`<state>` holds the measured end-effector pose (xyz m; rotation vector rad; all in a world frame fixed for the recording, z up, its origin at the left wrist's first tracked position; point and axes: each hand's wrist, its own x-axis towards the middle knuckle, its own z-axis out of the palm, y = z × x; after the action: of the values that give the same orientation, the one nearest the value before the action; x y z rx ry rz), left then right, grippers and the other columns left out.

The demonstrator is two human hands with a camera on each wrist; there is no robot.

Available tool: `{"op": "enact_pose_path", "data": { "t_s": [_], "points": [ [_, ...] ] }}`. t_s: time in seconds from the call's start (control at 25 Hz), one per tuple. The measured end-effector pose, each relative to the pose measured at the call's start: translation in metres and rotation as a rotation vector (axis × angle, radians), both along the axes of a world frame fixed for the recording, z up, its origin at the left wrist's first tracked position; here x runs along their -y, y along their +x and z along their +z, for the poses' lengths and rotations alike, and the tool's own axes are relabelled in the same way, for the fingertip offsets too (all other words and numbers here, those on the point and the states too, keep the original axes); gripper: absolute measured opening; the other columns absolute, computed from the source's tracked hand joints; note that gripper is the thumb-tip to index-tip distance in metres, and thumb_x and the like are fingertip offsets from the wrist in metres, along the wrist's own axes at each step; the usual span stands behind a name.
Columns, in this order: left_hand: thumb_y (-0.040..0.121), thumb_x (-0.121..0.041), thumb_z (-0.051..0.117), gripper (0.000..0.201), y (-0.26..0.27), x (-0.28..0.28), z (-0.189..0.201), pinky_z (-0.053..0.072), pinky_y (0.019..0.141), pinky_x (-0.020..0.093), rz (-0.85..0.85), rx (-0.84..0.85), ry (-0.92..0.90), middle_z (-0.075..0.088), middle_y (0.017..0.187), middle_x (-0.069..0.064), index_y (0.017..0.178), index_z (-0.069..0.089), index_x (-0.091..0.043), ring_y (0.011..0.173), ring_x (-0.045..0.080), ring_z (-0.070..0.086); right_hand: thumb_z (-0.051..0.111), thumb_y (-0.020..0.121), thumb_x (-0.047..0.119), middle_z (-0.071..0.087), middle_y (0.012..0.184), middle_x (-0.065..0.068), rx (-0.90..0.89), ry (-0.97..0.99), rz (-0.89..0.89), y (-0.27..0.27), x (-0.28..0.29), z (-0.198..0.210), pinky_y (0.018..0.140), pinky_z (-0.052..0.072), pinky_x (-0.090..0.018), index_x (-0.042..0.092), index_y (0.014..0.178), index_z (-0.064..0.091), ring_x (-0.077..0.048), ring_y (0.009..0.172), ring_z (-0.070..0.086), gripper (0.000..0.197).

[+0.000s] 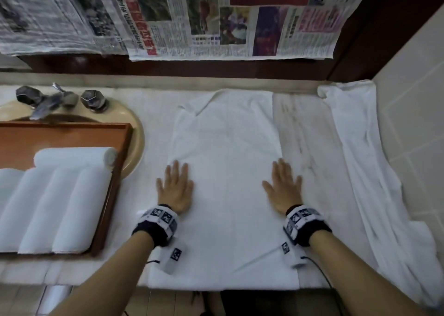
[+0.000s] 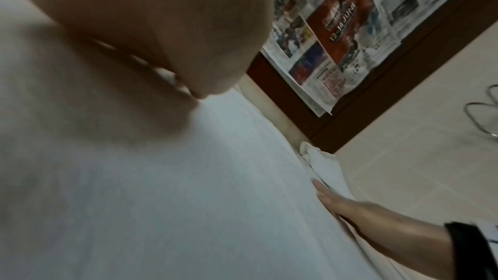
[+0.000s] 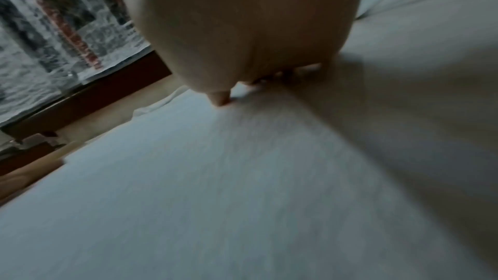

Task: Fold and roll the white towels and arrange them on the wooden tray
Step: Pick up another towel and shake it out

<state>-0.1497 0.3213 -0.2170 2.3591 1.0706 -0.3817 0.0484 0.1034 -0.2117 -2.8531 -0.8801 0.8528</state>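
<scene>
White towel (image 1: 228,171) | both hands flat, fingers (image 1: 177,171) straight | newspaper (image 2: 342,29) reads "12-14 JUNE"

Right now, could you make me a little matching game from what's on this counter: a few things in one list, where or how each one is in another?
Things:
1. flat towel
2. rolled towels
3. loose towel
4. faucet

States:
A. behind the wooden tray
B. crumpled along the tiled wall
C. on the wooden tray
D. under both palms

Pairs: 1-D, 2-C, 3-B, 4-A
</scene>
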Motion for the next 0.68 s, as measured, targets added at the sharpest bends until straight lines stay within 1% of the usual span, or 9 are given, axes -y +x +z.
{"op": "enact_pose_path", "data": {
  "t_s": [0.08, 0.12, 0.2, 0.28, 0.36, 0.48, 0.52, 0.6, 0.68],
  "points": [
    [0.103, -0.045, 0.017, 0.063, -0.007, -0.007, 0.009, -0.011, 0.117, 0.052, 0.165, -0.069, 0.006, -0.024, 0.159, 0.004, 0.155, -0.009, -0.020, 0.146, 0.026, -0.022, 0.020, 0.103, 0.047, -0.029, 0.157, -0.002, 0.031, -0.048, -0.087, 0.000, 0.007, 0.010, 0.115, -0.013, -0.056, 0.013, 0.152, -0.016, -0.020, 0.146, -0.023, 0.070],
    [0.103, -0.044, 0.016, 0.063, -0.002, 0.009, 0.014, -0.013, 0.116, 0.052, 0.122, -0.049, -0.004, -0.025, 0.158, 0.005, 0.154, -0.010, -0.018, 0.145, 0.027, -0.023, 0.020, 0.103, 0.044, -0.029, 0.157, -0.002, 0.039, 0.002, 0.005, -0.020, 0.001, 0.014, 0.114, -0.013, -0.055, 0.012, 0.152, -0.016, -0.020, 0.146, -0.022, 0.069],
    [0.104, -0.040, 0.014, 0.059, 0.010, 0.059, 0.019, -0.015, 0.115, 0.048, -0.105, 0.040, -0.110, -0.027, 0.157, 0.001, 0.154, -0.011, -0.019, 0.145, 0.024, -0.025, 0.018, 0.104, 0.040, -0.031, 0.154, 0.001, -0.070, 0.154, 0.253, -0.078, -0.014, 0.012, 0.116, -0.012, -0.052, 0.013, 0.152, -0.015, -0.017, 0.146, -0.022, 0.064],
    [0.105, -0.039, 0.015, 0.057, -0.001, 0.085, 0.013, -0.017, 0.115, 0.044, -0.251, 0.070, -0.158, -0.026, 0.157, -0.004, 0.154, -0.009, -0.023, 0.145, 0.020, -0.025, 0.011, 0.102, 0.044, -0.034, 0.149, 0.006, -0.106, 0.154, 0.411, -0.112, -0.005, 0.004, 0.118, -0.009, -0.052, 0.016, 0.153, -0.014, -0.012, 0.143, -0.025, 0.063],
    [0.105, -0.039, 0.017, 0.058, -0.031, 0.060, 0.001, -0.015, 0.116, 0.044, -0.202, 0.019, -0.057, -0.023, 0.159, -0.004, 0.154, -0.009, -0.024, 0.146, 0.019, -0.023, 0.012, 0.102, 0.044, -0.035, 0.149, 0.006, -0.045, 0.061, 0.303, -0.097, 0.017, -0.006, 0.118, -0.007, -0.054, 0.017, 0.152, -0.016, -0.013, 0.144, -0.024, 0.064],
    [0.102, -0.043, 0.014, 0.062, -0.067, 0.022, -0.001, -0.013, 0.117, 0.048, 0.090, -0.097, 0.016, -0.023, 0.159, -0.001, 0.155, -0.010, -0.020, 0.146, 0.023, -0.022, 0.014, 0.103, 0.042, -0.032, 0.155, 0.001, 0.033, -0.070, -0.062, -0.075, 0.044, -0.003, 0.114, -0.010, -0.058, 0.013, 0.151, -0.018, -0.018, 0.146, -0.023, 0.065],
    [0.100, -0.045, 0.009, 0.065, -0.068, 0.030, 0.004, -0.013, 0.116, 0.049, 0.086, -0.085, 0.008, -0.023, 0.159, 0.001, 0.154, -0.010, -0.016, 0.146, 0.025, -0.022, 0.010, 0.102, 0.042, -0.030, 0.156, -0.001, 0.033, -0.029, -0.050, -0.088, 0.040, 0.000, 0.114, -0.009, -0.059, 0.012, 0.151, -0.017, -0.019, 0.146, -0.023, 0.064],
    [0.099, -0.045, 0.005, 0.064, -0.053, 0.073, 0.013, -0.011, 0.116, 0.046, -0.124, 0.059, -0.052, -0.022, 0.159, 0.002, 0.154, -0.010, -0.014, 0.147, 0.023, -0.020, -0.002, 0.094, 0.044, -0.027, 0.156, 0.001, 0.057, 0.135, 0.215, -0.135, 0.022, 0.001, 0.116, -0.007, -0.059, 0.015, 0.152, -0.015, -0.018, 0.145, -0.023, 0.066],
    [0.103, -0.041, 0.009, 0.058, -0.053, 0.112, 0.012, -0.015, 0.116, 0.039, -0.314, 0.151, -0.156, -0.022, 0.158, -0.003, 0.154, -0.009, -0.019, 0.146, 0.017, -0.021, -0.011, 0.086, 0.046, -0.028, 0.154, 0.008, 0.028, 0.167, 0.441, -0.166, 0.020, -0.011, 0.117, -0.006, -0.057, 0.021, 0.151, -0.016, -0.015, 0.145, -0.022, 0.070]
  ]
}}
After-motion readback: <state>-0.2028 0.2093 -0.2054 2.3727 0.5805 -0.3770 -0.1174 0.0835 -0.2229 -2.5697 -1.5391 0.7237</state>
